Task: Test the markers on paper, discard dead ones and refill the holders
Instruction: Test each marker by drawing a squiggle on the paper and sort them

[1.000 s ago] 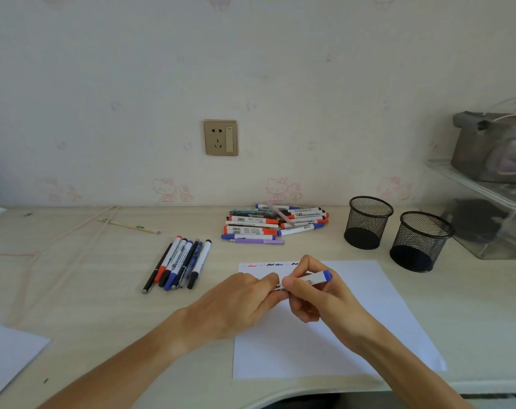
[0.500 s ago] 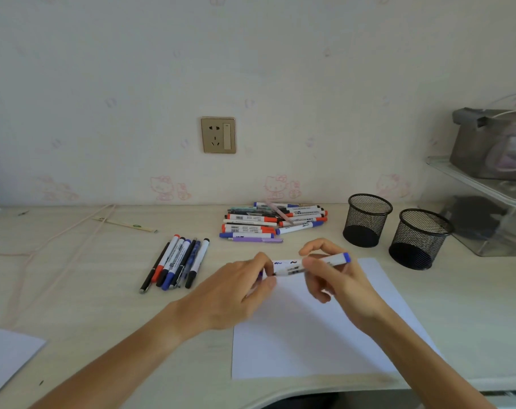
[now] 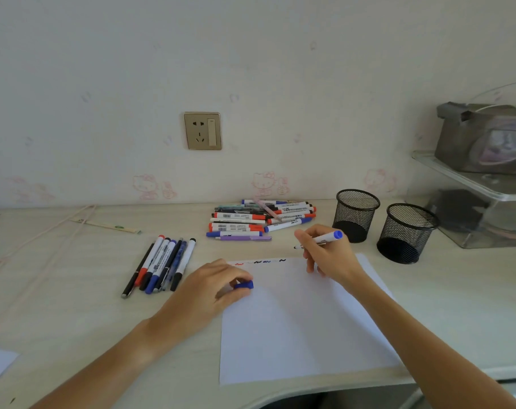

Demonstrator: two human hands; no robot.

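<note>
The right hand (image 3: 327,255) grips an uncapped blue marker (image 3: 321,240) in its fingers, tip poised just off the top edge of the paper (image 3: 304,326) beside the row of squiggles (image 3: 261,262), while the left hand (image 3: 212,290) pinches the blue cap (image 3: 244,285) and rests on the sheet's left edge. This looks like the testing step: next the tip must come down on bare paper right of the marks. The untested pile (image 3: 259,218) lies on the bench (image 3: 58,290) behind, near two holders (image 3: 355,215).
</note>
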